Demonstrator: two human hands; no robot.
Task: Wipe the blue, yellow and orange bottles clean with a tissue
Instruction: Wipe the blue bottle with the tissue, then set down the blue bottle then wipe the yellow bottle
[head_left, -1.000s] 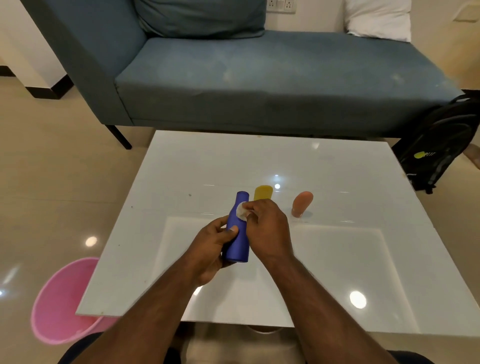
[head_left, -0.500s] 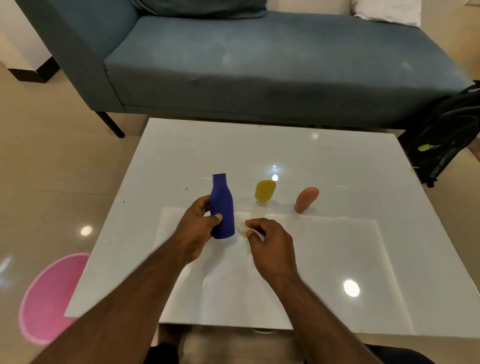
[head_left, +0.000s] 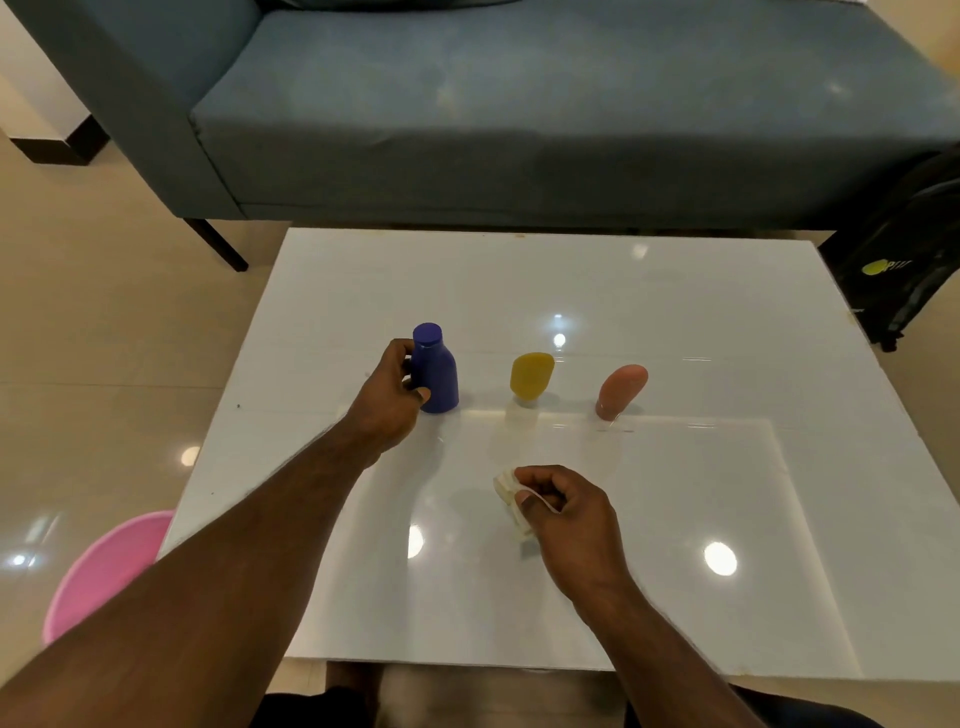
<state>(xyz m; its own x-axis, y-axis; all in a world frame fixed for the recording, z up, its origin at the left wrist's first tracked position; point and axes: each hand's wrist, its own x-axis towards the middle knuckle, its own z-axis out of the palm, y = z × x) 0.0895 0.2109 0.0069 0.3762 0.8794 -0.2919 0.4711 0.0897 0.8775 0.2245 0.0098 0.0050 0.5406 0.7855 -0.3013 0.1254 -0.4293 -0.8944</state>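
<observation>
The blue bottle (head_left: 437, 371) stands upright on the white table (head_left: 675, 312), left of centre. My left hand (head_left: 389, 397) grips it from the left, fingers curled round its side. To its right stand the yellow bottle (head_left: 530, 375) and then the orange bottle (head_left: 619, 391), both cap down and apart from my hands. My right hand (head_left: 563, 512) hovers nearer the table's front and pinches a crumpled white tissue (head_left: 511, 496) between thumb and fingers.
A grey-blue sofa (head_left: 519, 114) runs along the far side of the table. A pink bin (head_left: 104, 571) sits on the floor at the front left. A black backpack (head_left: 904, 260) leans at the right.
My left hand carried the blue bottle away from me and to the left and stood it on the table. My right hand came off the bottle with the tissue and drew back toward me.
</observation>
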